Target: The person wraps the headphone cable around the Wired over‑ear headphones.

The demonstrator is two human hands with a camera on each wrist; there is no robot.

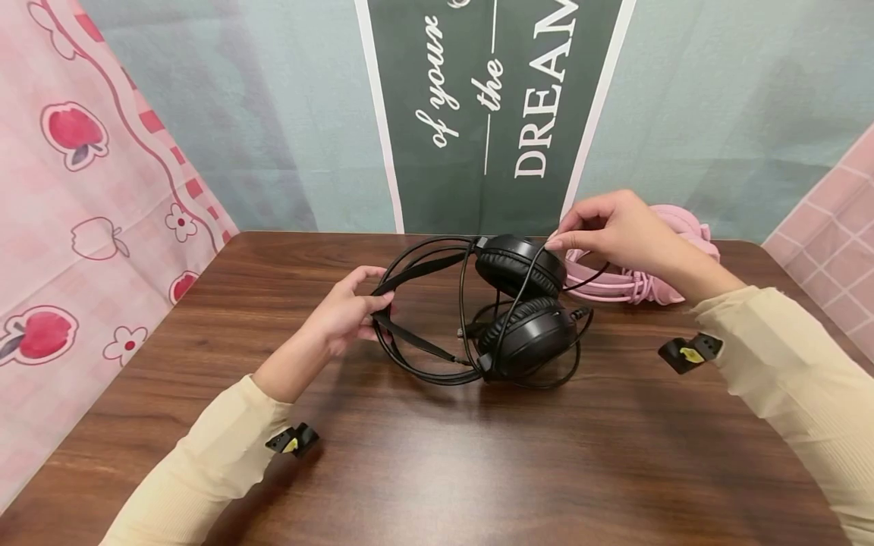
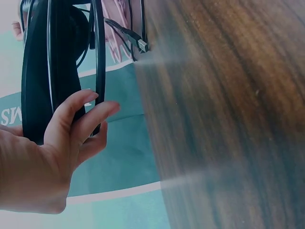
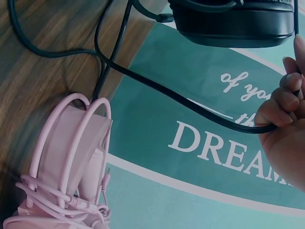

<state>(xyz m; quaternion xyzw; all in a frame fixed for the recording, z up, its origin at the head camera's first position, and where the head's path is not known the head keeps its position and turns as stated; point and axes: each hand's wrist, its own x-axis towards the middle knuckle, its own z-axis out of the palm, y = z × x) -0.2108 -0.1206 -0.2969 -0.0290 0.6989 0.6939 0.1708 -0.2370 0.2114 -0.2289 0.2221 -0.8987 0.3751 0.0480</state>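
Note:
Black over-ear headphones (image 1: 532,339) are tilted over the wooden table, earcups toward the right. My left hand (image 1: 351,311) grips their headband at its left end; in the left wrist view, the thumb and fingers of this left hand (image 2: 71,129) wrap the band. Between thumb and curled fingers, my right hand (image 1: 614,235) pinches the black cable (image 1: 526,284) above the far earcup. In the right wrist view the cable (image 3: 190,102) runs from that hand in a long curve toward the table. A USB plug (image 2: 142,45) dangles near the earcups in the left wrist view.
Pink headphones (image 1: 624,284), with a pink cord wound around them, lie at the back right of the wooden table (image 1: 437,462). A printed cloth (image 1: 478,136) hangs behind the table. Patterned pink cloth (image 1: 75,227) covers the left side.

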